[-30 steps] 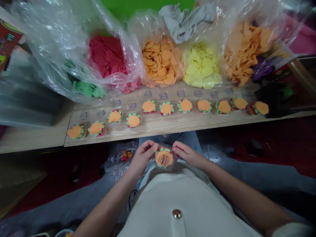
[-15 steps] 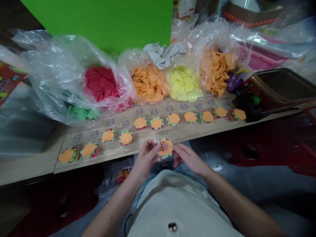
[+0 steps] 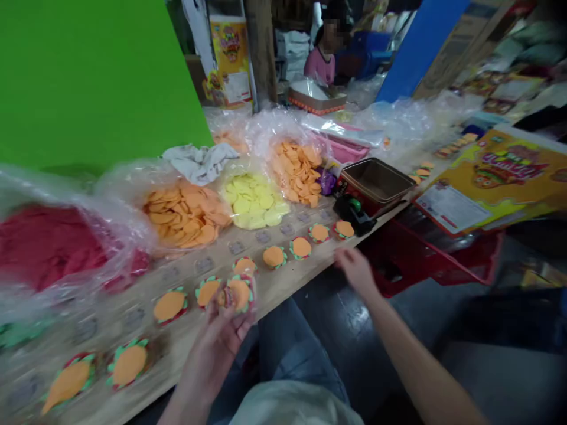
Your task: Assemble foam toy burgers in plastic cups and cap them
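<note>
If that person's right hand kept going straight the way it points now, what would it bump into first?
Probably the small burger-shaped piece on the wooden board, just ahead of the right hand. Depth is hard to judge here, so the hand might pass just above it.

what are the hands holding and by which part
The left hand holds a round orange, green and red burger-shaped piece by its lower edge; the right hand holds nothing.

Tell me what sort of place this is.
Likely a small workshop where goods are made by hand. A wooden bench carries rows of burger-shaped pieces, plastic bags of coloured discs sit behind them, and a printed yellow burger poster lies nearby.
</note>
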A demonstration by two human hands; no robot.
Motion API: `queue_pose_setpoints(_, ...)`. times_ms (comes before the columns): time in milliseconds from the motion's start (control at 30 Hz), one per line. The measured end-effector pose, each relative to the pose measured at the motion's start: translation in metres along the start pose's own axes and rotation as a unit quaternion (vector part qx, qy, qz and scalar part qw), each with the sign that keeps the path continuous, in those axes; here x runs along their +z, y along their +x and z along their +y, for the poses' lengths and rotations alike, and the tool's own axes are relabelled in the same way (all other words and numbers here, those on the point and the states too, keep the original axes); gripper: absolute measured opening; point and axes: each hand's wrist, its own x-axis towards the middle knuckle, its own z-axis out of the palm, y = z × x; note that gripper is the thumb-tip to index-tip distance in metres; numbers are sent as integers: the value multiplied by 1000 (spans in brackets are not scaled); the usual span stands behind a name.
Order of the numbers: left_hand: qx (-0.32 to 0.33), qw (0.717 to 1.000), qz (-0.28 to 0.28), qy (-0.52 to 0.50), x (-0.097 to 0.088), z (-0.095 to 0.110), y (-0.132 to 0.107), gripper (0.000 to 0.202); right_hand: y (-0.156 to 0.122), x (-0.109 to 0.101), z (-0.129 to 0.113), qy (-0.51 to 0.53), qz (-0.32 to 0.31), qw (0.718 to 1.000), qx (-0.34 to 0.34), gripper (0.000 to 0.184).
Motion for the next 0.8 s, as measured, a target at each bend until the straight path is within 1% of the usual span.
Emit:
queue_pose_setpoints(33, -27, 999, -8, -21, 5, 1, 7, 31, 29, -22, 6, -11, 92, 995, 29, 18)
queue_pose_setpoints(67, -51, 998, -16, -40, 11, 2, 12, 25, 56, -40, 11, -16, 143, 988, 52, 18)
queue_pose_setpoints(100, -69, 996, -24, -55, 17, 2, 16, 22, 81, -55, 15, -16, 171, 982, 73, 19)
queue_pose_setpoints(133, -77, 994, -29, -67, 23, 2, 19, 20, 103, -66, 19, -13, 178, 979, 96, 19)
queue_pose_setpoints(167, -78, 994, -33, -74, 29, 2, 21, 20, 121, -73, 21, -2, 163, 980, 118, 19)
queue_pose_setpoints(200, -77, 993, -38, -79, 34, 2, 22, 20, 136, -77, 23, 14, 134, 981, 139, 18)
queue_pose_setpoints(267, -81, 992, -46, -82, 42, 1, 24, 21, 154, -81, 27, 46, 64, 981, 175, 16)
queue_pose_setpoints(333, -90, 991, -52, -83, 46, 0, 26, 23, 163, -85, 31, 70, 13, 977, 202, 14)
queue_pose_setpoints(433, -87, 993, -45, -72, 47, -2, 28, 25, 168, -93, 35, 84, -23, 970, 225, 12)
queue_pose_setpoints(500, -62, 997, -32, -44, 48, -4, 31, 27, 169, -98, 37, 90, -43, 967, 234, 10)
queue_pose_setpoints(567, -24, 1000, -11, -3, 50, -7, 33, 36, 170, -100, 37, 96, -60, 965, 238, 11)
queue_pose_setpoints(633, 7, 999, 15, 35, 53, -12, 34, 48, 170, -99, 37, 102, -66, 964, 238, 12)
queue_pose_setpoints(700, 17, 998, 33, 59, 57, -16, 35, 55, 170, -97, 38, 114, -64, 964, 232, 11)
queue_pose_setpoints(800, 28, 997, 36, 65, 64, -18, 34, 62, 165, -93, 41, 149, -43, 966, 208, 7)
